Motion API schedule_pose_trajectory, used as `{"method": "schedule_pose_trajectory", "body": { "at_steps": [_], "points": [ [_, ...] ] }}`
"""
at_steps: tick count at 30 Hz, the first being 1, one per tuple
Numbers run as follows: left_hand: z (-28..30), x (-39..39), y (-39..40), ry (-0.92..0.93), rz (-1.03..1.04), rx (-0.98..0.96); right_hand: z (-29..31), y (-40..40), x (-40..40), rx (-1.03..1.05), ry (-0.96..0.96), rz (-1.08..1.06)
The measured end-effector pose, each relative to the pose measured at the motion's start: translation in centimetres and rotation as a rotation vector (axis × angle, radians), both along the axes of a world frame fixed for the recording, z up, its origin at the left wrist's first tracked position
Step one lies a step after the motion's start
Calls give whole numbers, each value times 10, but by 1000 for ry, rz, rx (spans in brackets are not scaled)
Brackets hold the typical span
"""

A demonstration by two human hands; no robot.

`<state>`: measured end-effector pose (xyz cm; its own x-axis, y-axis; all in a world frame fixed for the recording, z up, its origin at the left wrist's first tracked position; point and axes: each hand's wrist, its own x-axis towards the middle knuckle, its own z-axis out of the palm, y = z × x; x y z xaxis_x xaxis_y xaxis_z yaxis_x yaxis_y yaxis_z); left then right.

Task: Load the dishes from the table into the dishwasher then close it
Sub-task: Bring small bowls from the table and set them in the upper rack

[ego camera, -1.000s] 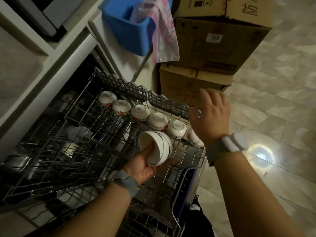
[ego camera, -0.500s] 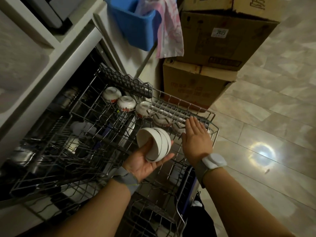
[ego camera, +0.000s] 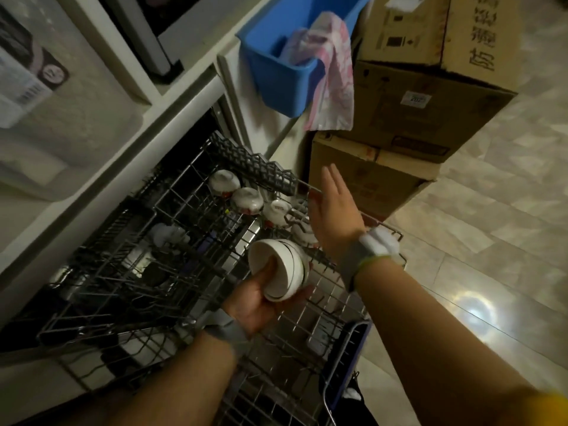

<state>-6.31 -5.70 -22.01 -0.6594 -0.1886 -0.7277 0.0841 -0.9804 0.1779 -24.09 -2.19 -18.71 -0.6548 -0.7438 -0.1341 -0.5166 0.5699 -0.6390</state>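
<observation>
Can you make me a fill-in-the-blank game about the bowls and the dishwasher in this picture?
1. The left hand holds a stack of white ____.
2. The right hand is open, with its fingers held ____, above the upper rack.
3. A pink and white cloth hangs over the edge of a ____ bin.
4. The small bowls already in the rack sit in a row with their bottoms facing ____.

Missing words: bowls; straight; blue; up
</observation>
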Motion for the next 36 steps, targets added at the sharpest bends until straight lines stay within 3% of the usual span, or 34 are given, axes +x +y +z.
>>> {"method": "schedule_pose_trajectory", "body": {
  "at_steps": [4,6,10,12,16,20,23,24,25,26,27,28,29,32,36],
  "points": [
    [-5,19,-24,27,48,-38,4,-83,-15,46,-138,87],
    [-10,30,-32,31,78,-42,-4,-100,-11,115,-95,131],
    [-19,49,-40,67,115,-29,-27,-92,7,135,136,146],
    [-23,58,-45,94,123,-7,-43,-89,23,192,202,260],
    [-23,60,-50,88,99,38,-57,-83,38,206,240,279],
    [-28,68,-55,32,131,28,-55,-83,47,361,199,411],
    [-21,81,-53,30,169,53,-42,-67,68,39,286,338],
    [-18,87,-51,54,191,77,-35,-58,81,-100,206,279],
    [-14,94,-49,82,223,96,-28,-49,93,-190,-34,224],
    [-10,102,-46,129,241,112,-16,-41,107,-203,-409,190],
    [-6,111,-43,191,247,134,-6,-34,121,-158,-809,209],
    [-3,120,-38,254,247,154,-3,-28,131,-91,-1093,274],
    [2,129,-36,293,247,163,-1,-24,140,-32,-1196,399],
    [11,152,-26,342,280,147,-10,-16,156,16,-1148,617],
    [20,193,-9,71,349,142,-13,-17,187,71,-937,713]
  ]
}}
